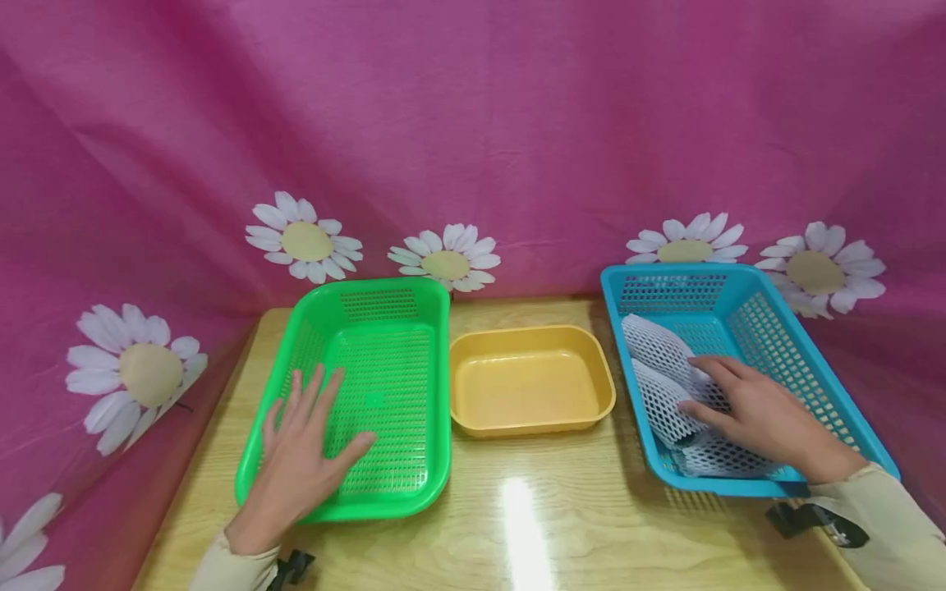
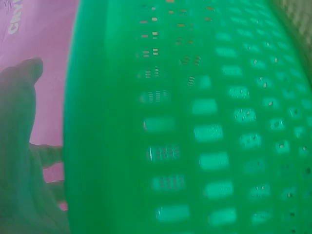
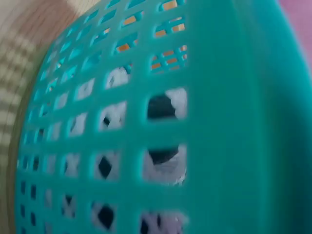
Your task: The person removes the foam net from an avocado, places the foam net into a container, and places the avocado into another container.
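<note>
My left hand (image 1: pixel 299 447) is over the near left part of a green plastic basket (image 1: pixel 438 394), fingers spread and holding nothing. The left wrist view shows that hand (image 2: pixel 22 112) beyond the rim of the green basket (image 2: pixel 97 146). On the right, my right hand (image 1: pixel 764 410) reaches into a blue plastic basket (image 1: pixel 801 373), thumb and forefinger apart over several items in white foam netting (image 1: pixel 658 349). Its other fingers are hidden behind the hand. Through the holes of the blue basket (image 3: pixel 222 136), the right wrist view shows white netting (image 3: pixel 112 117) with dark patches.
A shallow yellow tray (image 1: pixel 532 423) stands between the two baskets on a light wooden table (image 1: pixel 414 550). Behind and at the sides hangs a magenta cloth (image 1: pixel 517 148) with white daisies, close to the table's far edge.
</note>
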Tool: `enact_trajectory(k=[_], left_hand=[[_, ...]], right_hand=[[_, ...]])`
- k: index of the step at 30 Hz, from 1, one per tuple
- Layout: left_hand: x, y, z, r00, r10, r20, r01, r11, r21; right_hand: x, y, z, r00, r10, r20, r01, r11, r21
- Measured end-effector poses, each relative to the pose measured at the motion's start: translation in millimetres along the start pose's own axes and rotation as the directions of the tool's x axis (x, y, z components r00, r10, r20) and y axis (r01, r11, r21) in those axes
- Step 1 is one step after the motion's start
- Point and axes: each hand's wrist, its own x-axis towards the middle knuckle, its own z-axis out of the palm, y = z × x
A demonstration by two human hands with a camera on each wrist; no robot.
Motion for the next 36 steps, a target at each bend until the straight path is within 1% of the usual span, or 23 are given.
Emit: enact_trajectory(k=[3, 6, 12, 24, 29, 36], left_hand=[[1.2, 4.5, 2.9, 1.000, 0.006, 0.003, -0.006, 1.000, 0.003], [1.1, 8.0, 5.3, 1.000, 0.011, 0.007, -0.011, 1.000, 0.003], [1.8, 14.1, 9.6, 0.999, 0.038, 0.012, -0.038, 0.999, -0.018], [3.5, 30.8, 18.1, 0.995, 0.094, -0.017, -0.095, 0.993, -0.064], [2.6, 38.6, 22.3, 0.993, 0.115, -0.036, -0.117, 0.989, -0.090], [0.5, 48.8, 25.6, 0.989, 0.144, -0.029, -0.147, 0.983, -0.107]], right_hand=[[1.8, -4.0, 0.8, 1.000, 0.018, 0.025, -0.018, 1.000, 0.004], [4.0, -7.2, 2.5, 1.000, 0.007, 0.025, -0.007, 1.000, 0.003], [8.2, -12.1, 5.7, 1.000, -0.016, 0.027, 0.016, 1.000, 0.006], [13.7, -19.1, 12.0, 0.999, -0.031, 0.028, 0.030, 0.999, 0.033], [16.0, -21.5, 13.8, 0.998, -0.019, 0.060, 0.016, 0.999, 0.051], [16.3, -23.6, 18.1, 0.995, -0.033, 0.093, 0.028, 0.998, 0.053]])
